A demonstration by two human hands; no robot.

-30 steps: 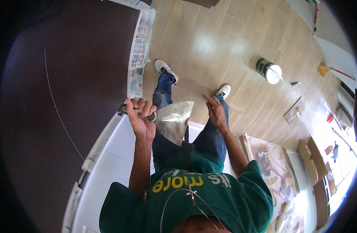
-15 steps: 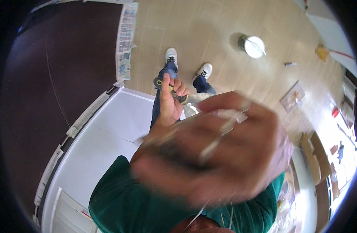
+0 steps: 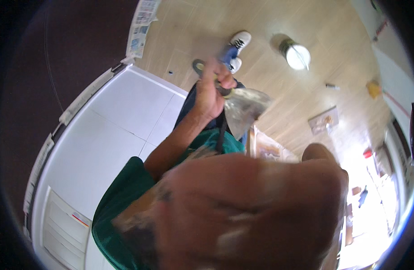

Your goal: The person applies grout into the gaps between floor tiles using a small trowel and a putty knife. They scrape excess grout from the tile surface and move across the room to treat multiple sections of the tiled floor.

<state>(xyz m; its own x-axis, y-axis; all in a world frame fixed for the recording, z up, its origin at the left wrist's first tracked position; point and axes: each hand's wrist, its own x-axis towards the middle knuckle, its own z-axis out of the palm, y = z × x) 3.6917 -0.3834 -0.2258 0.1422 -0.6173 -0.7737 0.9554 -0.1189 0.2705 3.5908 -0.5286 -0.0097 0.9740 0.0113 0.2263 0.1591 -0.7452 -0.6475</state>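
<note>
My left hand (image 3: 211, 92) is closed around the handle of a putty knife (image 3: 247, 108). Its wide, smeared metal blade points to the right, in front of my legs, and the dark handle end sticks out past my thumb. Very close to the camera, my right hand (image 3: 256, 207) fills the lower middle of the picture. Motion smears it, so I cannot make out its fingers or whether anything is in them. It hides much of my green shirt (image 3: 121, 198).
A bucket (image 3: 298, 56) with a white top stands on the wooden floor (image 3: 184, 40). Further right lie a small cylinder (image 3: 332, 86), a stained board (image 3: 323, 120) and a yellow lump (image 3: 373, 89). Newspaper (image 3: 141, 27) edges the dark brown surface (image 3: 18, 90) at left.
My right hand has come lower and nearer the camera. My left hand has risen slightly to the right, and the putty knife's blade now shows in full. My feet have shifted.
</note>
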